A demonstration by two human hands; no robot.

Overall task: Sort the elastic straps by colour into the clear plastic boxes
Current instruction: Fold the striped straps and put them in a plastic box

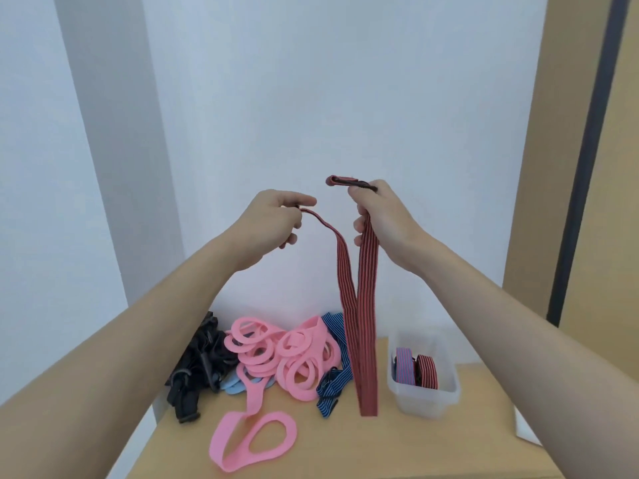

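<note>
A long red elastic strap with dark stripes (359, 326) hangs folded in a V above the table. My left hand (273, 224) pinches one end, and my right hand (383, 219) grips the other end, whose dark hook sticks out above the fist. The strap's fold reaches down to the table beside a clear plastic box (423, 392). That box holds rolled red striped straps (427, 371).
On the wooden table (328, 444) lie a heap of pink loop bands (276, 354), a blue striped strap (333, 385), pale blue bands (235, 385) and black straps (200, 364). A white wall stands behind, a brown panel at the right.
</note>
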